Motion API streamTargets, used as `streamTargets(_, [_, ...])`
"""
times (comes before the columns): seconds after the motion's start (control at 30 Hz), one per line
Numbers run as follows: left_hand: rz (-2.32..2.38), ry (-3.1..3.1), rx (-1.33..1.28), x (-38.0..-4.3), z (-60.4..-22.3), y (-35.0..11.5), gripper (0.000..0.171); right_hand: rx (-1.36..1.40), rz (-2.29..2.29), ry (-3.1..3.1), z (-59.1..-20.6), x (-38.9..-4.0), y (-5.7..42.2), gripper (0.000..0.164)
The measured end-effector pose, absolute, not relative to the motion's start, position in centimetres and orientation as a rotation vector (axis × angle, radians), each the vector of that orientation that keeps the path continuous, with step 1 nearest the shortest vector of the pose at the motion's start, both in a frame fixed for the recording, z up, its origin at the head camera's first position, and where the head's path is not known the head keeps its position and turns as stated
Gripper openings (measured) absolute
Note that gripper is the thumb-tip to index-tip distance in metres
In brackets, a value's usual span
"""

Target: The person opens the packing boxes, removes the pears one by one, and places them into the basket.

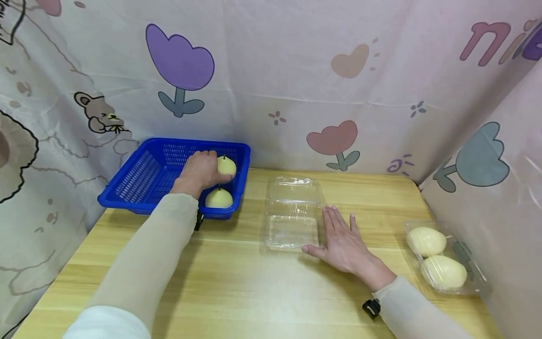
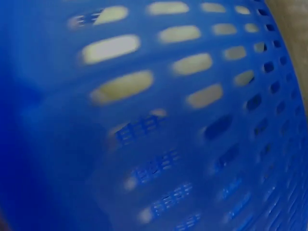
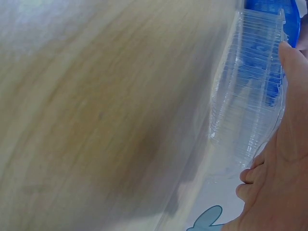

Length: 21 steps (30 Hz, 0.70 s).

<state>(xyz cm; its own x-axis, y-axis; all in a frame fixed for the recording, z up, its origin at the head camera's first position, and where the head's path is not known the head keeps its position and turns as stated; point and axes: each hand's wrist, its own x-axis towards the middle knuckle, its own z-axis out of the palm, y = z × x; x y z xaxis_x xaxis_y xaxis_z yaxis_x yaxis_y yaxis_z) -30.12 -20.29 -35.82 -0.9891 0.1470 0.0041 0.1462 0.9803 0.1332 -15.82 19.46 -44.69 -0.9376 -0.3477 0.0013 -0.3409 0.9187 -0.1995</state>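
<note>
In the head view my left hand [image 1: 198, 173] reaches into a blue plastic basket [image 1: 243, 176], its fingers and thumb round a pale yellow pear [image 1: 227, 165] with a short stem. A second pear [image 1: 219, 199] lies just in front of it, by the basket's near right corner. My right hand [image 1: 342, 245] has its fingers extended along the right side of an open clear plastic box [image 1: 295, 202], its thumb at the near edge. The right wrist view shows the box's ribbed wall [image 3: 248, 82] beside that hand. Blue slotted basket wall [image 2: 159, 101] fills the left wrist view.
At the right of the wooden table [image 1: 254, 292] lies another clear box [image 1: 474, 278] with two pears [image 1: 426, 241] inside. A printed curtain [image 1: 262, 70] hangs behind the table and along both sides.
</note>
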Motion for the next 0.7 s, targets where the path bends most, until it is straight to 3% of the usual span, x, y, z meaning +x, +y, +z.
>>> streamTargets(0.7, [0.298, 2.891, 0.109, -30.69, -36.53, -20.13, 0.085, -0.540, -0.308, 3.044, -44.79, -15.85, 19.37, 0.127])
